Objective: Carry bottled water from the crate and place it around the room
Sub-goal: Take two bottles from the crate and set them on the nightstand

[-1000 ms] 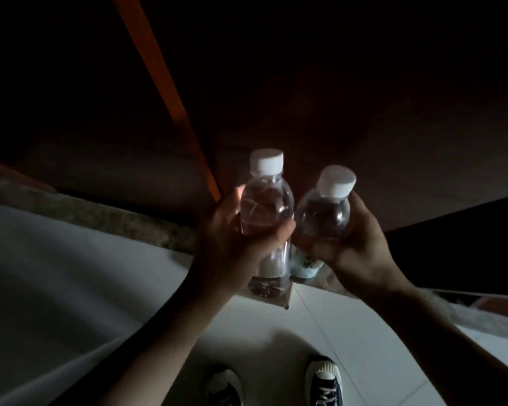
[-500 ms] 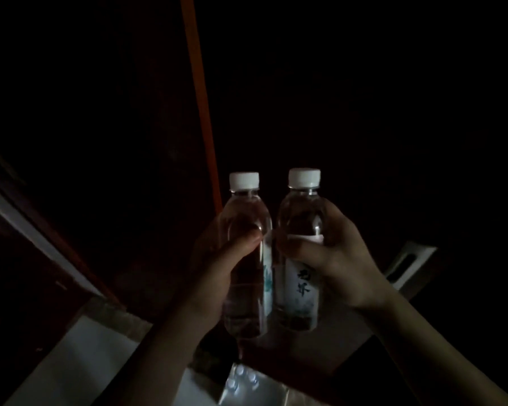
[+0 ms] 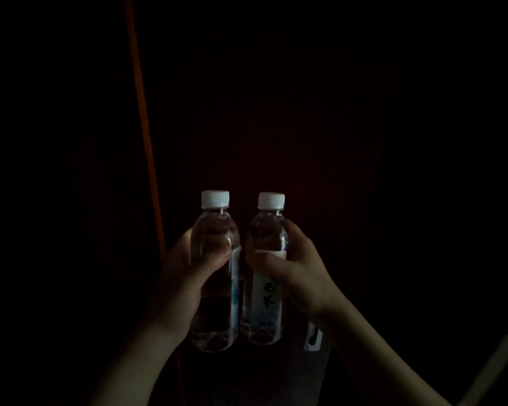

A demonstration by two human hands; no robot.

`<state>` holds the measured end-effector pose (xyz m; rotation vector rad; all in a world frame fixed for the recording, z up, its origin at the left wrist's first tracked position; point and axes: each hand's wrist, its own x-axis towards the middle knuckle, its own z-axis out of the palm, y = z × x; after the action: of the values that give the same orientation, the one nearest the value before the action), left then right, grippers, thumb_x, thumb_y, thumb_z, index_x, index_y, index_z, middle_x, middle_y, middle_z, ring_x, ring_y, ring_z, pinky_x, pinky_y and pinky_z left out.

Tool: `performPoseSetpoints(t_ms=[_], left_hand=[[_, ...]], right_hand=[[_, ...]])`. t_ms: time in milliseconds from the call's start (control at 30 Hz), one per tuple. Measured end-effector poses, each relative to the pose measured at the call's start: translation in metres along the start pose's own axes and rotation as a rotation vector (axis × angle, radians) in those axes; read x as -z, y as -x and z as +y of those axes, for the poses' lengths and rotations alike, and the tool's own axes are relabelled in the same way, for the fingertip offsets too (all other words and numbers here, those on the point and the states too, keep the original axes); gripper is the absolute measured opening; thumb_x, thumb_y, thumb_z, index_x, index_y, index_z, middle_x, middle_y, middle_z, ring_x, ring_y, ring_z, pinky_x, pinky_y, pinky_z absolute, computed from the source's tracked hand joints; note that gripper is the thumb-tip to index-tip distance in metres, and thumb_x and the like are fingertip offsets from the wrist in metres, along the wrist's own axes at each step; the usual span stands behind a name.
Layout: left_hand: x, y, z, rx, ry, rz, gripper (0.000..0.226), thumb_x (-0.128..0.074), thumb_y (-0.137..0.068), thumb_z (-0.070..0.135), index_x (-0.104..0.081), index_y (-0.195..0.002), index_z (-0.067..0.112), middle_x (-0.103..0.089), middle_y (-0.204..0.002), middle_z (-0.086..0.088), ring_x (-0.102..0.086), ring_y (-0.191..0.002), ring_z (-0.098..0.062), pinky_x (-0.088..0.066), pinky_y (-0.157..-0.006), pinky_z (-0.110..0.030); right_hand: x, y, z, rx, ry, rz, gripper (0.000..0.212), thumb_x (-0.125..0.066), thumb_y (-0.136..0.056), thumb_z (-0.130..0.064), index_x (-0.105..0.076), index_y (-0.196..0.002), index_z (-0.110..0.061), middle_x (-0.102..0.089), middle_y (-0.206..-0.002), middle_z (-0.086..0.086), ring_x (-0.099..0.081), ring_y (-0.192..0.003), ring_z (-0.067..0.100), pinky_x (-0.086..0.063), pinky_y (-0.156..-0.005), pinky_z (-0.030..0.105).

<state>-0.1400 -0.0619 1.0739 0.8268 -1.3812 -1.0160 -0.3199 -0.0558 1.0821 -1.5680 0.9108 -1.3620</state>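
Two clear water bottles with white caps stand upright side by side in the middle of the head view. My left hand [image 3: 185, 276] grips the left bottle [image 3: 216, 230] around its middle, thumb across the front. My right hand [image 3: 296, 268] grips the right bottle [image 3: 266, 303], which shows a pale label with dark characters. The two bottles almost touch. The crate is not in view.
The surroundings are very dark. A thin orange vertical strip [image 3: 143, 112] runs up the left of centre. A small white object [image 3: 313, 339] shows under my right wrist, and a pale edge [image 3: 499, 356] crosses the lower right corner.
The view has swung up from the lit white floor and my shoes into a dark space. Both bottles have gone from tilted to upright and parallel, still held.
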Motion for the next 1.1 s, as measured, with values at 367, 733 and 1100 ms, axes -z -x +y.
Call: performPoseSetpoints(t_ms=[367, 733, 1100], left_hand=[[-0.109, 0.002, 0.030, -0.097, 0.176, -0.444, 0.035, -0.061, -0.072, 0.031, -0.062, -0.106, 0.020, -0.071, -0.097, -0.009, -0.073, -0.081, -0.011, -0.054, -0.059, -0.014], [-0.361, 0.073, 0.048, -0.007, 0.449, -0.823, 0.057, -0.069, -0.056, 0.043, -0.065, -0.109, 0.023, -0.074, -0.091, -0.003, -0.074, -0.071, -0.018, -0.055, -0.053, -0.026], [-0.601, 0.201, 0.093, 0.062, 0.621, -1.142, 0.048, -0.077, -0.059, 0.033, -0.068, -0.105, 0.023, -0.075, -0.090, -0.009, -0.074, -0.068, -0.022, -0.056, -0.053, -0.028]], right_hand=[[0.087, 0.072, -0.048, 0.048, 0.220, 0.425, 0.045, -0.078, -0.063, -0.024, -0.061, -0.103, -0.016, -0.072, -0.087, 0.001, -0.074, -0.080, 0.022, -0.061, -0.070, 0.037], [0.251, 0.254, -0.116, 0.127, 0.348, 0.932, 0.053, -0.079, -0.052, -0.023, -0.065, -0.102, -0.009, -0.071, -0.079, 0.001, -0.068, -0.074, 0.018, -0.057, -0.065, 0.034], [0.399, 0.455, -0.199, 0.116, 0.580, 1.238, 0.045, -0.074, -0.066, -0.004, -0.061, -0.110, -0.003, -0.069, -0.094, 0.019, -0.070, -0.080, 0.022, -0.059, -0.071, 0.037]])
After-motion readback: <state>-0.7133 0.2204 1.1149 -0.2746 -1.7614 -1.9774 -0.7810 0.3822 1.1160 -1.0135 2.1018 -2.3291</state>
